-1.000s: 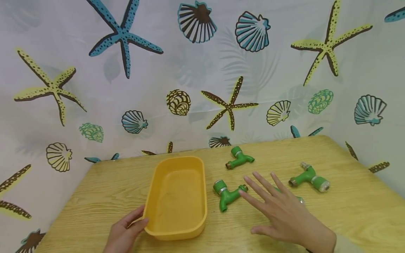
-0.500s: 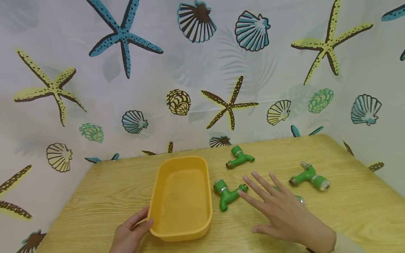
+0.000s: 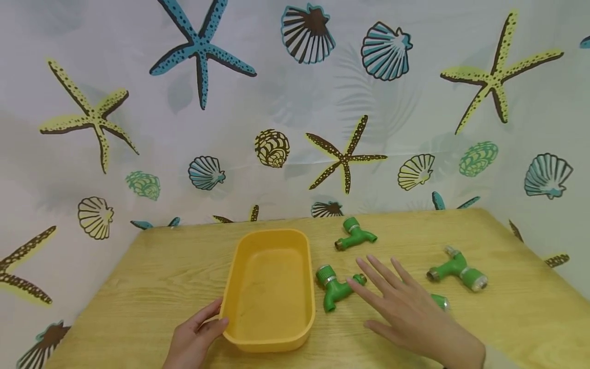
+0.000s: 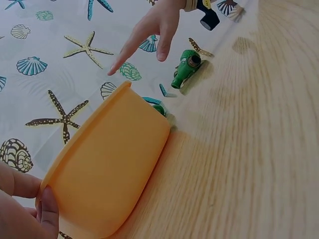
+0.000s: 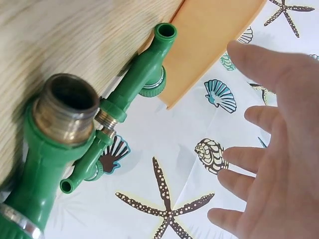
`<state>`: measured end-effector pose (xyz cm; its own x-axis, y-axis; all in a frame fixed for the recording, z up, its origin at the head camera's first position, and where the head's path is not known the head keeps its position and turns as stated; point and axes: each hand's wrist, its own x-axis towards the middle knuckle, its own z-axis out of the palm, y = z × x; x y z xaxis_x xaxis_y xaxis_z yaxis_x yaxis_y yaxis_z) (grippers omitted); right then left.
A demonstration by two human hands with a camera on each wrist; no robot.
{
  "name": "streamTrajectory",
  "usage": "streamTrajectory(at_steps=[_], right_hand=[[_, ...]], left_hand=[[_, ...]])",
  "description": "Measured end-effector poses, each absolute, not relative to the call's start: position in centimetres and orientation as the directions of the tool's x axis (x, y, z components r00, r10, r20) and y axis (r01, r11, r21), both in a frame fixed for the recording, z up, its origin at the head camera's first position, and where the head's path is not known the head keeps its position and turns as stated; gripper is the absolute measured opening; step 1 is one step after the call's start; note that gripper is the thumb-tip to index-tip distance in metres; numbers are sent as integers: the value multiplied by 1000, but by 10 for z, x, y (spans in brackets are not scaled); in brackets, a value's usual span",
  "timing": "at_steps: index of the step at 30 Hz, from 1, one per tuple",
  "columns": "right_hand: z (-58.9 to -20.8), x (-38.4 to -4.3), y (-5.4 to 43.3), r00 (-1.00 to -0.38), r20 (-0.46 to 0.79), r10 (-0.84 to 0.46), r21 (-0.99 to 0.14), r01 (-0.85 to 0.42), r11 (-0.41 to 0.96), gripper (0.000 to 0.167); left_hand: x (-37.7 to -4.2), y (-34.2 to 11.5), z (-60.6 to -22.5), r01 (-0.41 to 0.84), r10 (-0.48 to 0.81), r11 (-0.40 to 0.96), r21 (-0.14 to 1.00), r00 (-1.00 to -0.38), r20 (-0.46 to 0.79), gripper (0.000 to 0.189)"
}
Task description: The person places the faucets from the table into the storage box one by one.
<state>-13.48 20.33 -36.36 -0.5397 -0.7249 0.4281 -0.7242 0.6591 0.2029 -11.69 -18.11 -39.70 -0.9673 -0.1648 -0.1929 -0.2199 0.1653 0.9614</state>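
Nearest the person, the left hand (image 3: 195, 332) pinches the near left part of the yellow basin (image 3: 274, 300), thumb on the rim and fingers behind the wall. The basin stands upright on the wooden table (image 3: 143, 294), whose pale yellow surface shows fine grain lines on both sides of it. To the right of the basin and apart from it, the right hand (image 3: 410, 315) is held above the table, fingers straight and spread wide, with a pale sleeve (image 3: 500, 357) behind the wrist.

Just beside the basin's right wall lies a green tap (image 3: 335, 292). Farther right of the basin, a second tap (image 3: 440, 301) is mostly hidden by the right hand. A third tap (image 3: 456, 270), with a brass-coloured threaded end, lies well to the right of the basin. A fourth tap (image 3: 355, 236) lies beyond the basin's far right corner, toward the table's back edge.

Behind the basin, a white cloth (image 3: 244, 110) rises past that edge and also along both sides, printed with blue, yellow and brown starfish, shells and faint grey fronds.
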Motion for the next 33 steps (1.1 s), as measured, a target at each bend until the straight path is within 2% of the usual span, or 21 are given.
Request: streamTrajectory(at_steps=[5,21,33], right_hand=[[-360,-135,195,-559,437,-705,162,-722,673,88],[-358,-147,188,-502,465,-729,212,-737,642,85],[-352,-161,184,-539,421,-730,171,-743,647,83]], left_hand=[[-115,-180,-396,-207,-161,159,965,-970,-182,57],[-115,-182,-395,-201,-149,168,965,-973,-176,57],[-117,-184,-394,-203,-140,156,967,-973,-182,57]])
